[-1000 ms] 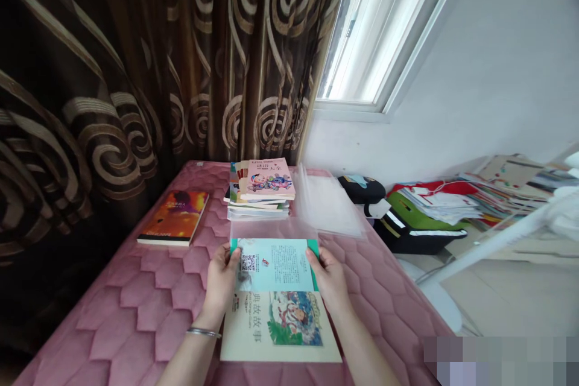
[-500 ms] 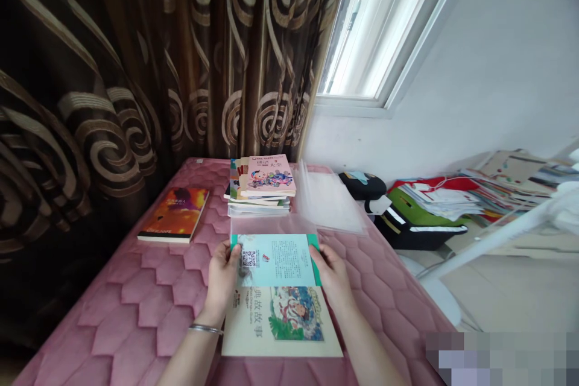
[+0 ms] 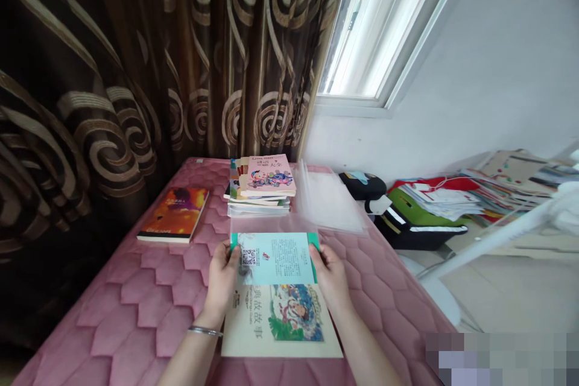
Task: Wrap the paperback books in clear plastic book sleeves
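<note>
My left hand [image 3: 222,274] and my right hand [image 3: 333,274] grip a light blue book [image 3: 275,259] by its left and right sides, thumbs on top and fingers underneath. A QR code and small print cover its face, and green shows at its side edges. Clear plastic film [image 3: 271,224] stretches past its far edge. Nearer to me lies a cream storybook cover [image 3: 244,335] with a painted picture, its far part hidden under the light blue face. Whether the two are one book, I cannot tell. A metal bracelet [image 3: 205,331] circles my left wrist.
A stack of books [image 3: 262,187] with a pink one on top stands at the back of the pink quilted surface [image 3: 136,301]. An orange book [image 3: 174,214] lies left; clear plastic sheets [image 3: 328,199] lie right. Bags and papers [image 3: 420,211] sit beyond the right edge, beside a white pole [image 3: 488,241].
The light blue book has shifted very slightly away from me between my hands. Both hands keep nearly the same grip and place.
</note>
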`<act>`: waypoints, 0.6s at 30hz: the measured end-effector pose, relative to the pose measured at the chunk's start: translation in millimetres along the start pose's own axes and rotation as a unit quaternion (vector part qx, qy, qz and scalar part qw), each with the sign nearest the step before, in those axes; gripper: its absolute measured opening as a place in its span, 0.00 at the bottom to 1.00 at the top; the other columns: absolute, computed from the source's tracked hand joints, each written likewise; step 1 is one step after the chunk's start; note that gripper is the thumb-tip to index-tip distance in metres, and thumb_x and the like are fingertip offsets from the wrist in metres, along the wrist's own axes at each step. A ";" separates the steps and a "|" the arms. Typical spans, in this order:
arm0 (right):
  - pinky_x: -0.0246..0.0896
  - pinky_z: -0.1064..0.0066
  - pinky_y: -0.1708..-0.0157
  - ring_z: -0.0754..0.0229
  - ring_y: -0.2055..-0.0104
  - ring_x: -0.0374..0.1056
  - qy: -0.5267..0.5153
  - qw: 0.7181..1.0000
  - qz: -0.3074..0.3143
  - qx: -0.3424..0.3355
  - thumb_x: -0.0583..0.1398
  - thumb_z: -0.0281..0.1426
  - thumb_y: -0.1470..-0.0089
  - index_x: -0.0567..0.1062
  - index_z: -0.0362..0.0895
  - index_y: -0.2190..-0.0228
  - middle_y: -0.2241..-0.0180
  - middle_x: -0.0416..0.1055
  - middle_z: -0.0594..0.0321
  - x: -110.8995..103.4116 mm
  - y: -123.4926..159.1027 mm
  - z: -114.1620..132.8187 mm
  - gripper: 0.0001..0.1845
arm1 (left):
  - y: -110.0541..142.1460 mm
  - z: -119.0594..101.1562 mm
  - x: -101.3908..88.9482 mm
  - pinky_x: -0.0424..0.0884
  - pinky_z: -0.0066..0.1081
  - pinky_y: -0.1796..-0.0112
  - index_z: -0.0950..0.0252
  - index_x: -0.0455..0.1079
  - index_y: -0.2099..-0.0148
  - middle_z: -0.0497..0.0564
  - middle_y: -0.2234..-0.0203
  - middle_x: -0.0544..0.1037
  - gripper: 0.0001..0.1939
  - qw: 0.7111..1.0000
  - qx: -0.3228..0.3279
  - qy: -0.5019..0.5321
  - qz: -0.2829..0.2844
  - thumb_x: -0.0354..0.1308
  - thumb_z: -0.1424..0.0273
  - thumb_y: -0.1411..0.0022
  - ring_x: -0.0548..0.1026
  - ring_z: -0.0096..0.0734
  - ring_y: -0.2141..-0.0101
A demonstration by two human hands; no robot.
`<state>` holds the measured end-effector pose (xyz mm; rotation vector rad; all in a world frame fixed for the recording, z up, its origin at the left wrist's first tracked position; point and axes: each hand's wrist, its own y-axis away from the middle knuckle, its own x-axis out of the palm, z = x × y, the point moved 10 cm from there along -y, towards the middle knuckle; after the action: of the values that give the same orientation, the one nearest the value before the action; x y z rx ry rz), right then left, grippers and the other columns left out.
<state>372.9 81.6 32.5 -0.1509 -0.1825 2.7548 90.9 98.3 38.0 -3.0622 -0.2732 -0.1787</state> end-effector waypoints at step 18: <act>0.61 0.71 0.73 0.58 0.71 0.65 -0.059 0.998 0.032 0.009 0.64 0.50 0.54 0.73 0.45 0.71 0.73 0.72 0.64 3.7 -0.7 -5.1 0.21 | -0.5 -1.1 -2.2 0.69 0.28 0.71 0.64 0.67 0.61 0.50 0.71 0.77 0.19 0.999 0.017 -0.023 -0.023 0.59 0.53 0.45 0.73 0.31 0.71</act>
<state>370.4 84.2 27.2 0.0111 -0.1858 2.8297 88.5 98.3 38.9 -3.0315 -0.3453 -0.1055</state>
